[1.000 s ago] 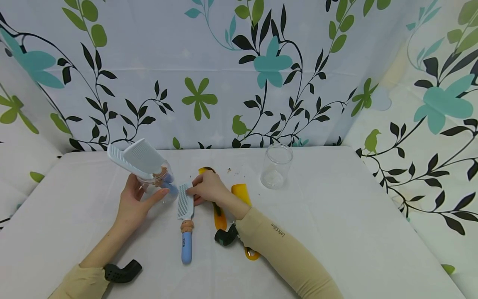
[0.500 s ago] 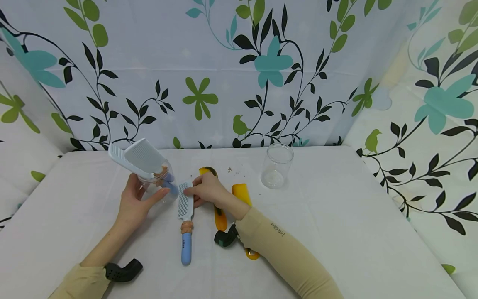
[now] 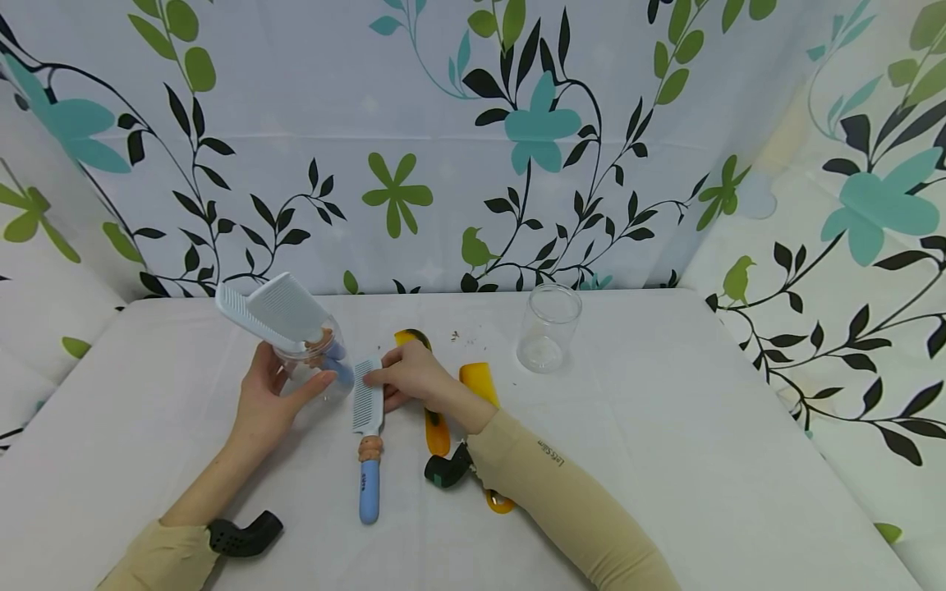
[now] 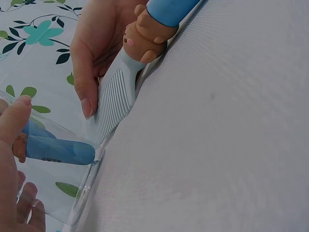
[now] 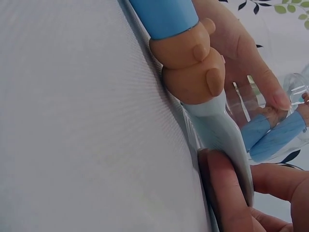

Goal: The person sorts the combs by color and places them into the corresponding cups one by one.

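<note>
My left hand (image 3: 269,410) grips a transparent jar (image 3: 296,373) that stands on the white table beside the right hand. Two pale blue combs (image 3: 288,312) lean out of its mouth to the left, their blue handles down inside. In the left wrist view one blue handle (image 4: 60,151) shows through the jar wall. Right of the jar, another comb (image 3: 367,419) lies teeth end away from me, with a brown bear figure (image 5: 193,72) between head and blue handle. Thumb and fingers of my right hand (image 3: 414,373) pinch its toothed head.
A yellow and black item (image 3: 438,435) lies partly under the right hand, and a yellow one (image 3: 479,380) partly under the right forearm. A second transparent jar (image 3: 547,328) stands at the back. Small brown crumbs (image 3: 454,336) lie near the back edge.
</note>
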`<state>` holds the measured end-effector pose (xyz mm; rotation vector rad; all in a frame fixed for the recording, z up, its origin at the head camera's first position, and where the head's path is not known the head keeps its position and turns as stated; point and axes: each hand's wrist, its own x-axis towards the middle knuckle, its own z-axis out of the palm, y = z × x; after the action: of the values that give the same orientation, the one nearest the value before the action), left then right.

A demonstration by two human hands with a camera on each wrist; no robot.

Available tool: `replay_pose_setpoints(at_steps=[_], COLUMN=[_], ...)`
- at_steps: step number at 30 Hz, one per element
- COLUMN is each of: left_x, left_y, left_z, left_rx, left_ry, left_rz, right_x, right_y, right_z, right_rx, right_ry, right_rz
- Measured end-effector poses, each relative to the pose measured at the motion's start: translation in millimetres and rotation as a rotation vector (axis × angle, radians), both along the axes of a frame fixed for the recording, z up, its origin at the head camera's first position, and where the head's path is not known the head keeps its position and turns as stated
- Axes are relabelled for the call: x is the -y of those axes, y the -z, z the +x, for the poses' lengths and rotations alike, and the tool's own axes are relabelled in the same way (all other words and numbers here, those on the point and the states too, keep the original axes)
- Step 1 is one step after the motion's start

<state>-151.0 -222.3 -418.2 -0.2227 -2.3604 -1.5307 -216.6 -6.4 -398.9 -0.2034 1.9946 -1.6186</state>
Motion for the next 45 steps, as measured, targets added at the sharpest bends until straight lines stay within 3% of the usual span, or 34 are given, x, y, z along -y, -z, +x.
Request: replay_pose_setpoints(at_steps=[7,12,19,24,38,45], left_x=[0.0,1.3,3.0,2.1,1.2,0.9], left_y=[-0.4,1.3,2.8,1.5,2.0,1.3], left_z=[0.3,-0.7,-1.4,-0.5,-1.0,-0.3], left_rx=[0.004,-0.001,-0.002,-0.004,-0.002,0.009], left_ry=[-0.004,-0.011,-0.010,-0.004,-0.009,-0.010], left_rz=[0.000,-0.011,-0.023,-0.018,-0.020,-0.016], right_x=[-0.7,1.4,4.4,3.3,1.3,1.6], right_y=[0.7,0.8,0.0,-2.2,-1.6,-7.0], right_z=[-0.1,-0.8,-1.4,-0.6,-1.9,-0.6], right_rx=[0.025,0.027,-0.045,-0.045,-0.096,-0.183], right_ry=[0.007,0.060,0.127,0.156,0.155,0.163], right_rz=[-0.034,-0.068,-0.101,-0.156,-0.221,-0.292])
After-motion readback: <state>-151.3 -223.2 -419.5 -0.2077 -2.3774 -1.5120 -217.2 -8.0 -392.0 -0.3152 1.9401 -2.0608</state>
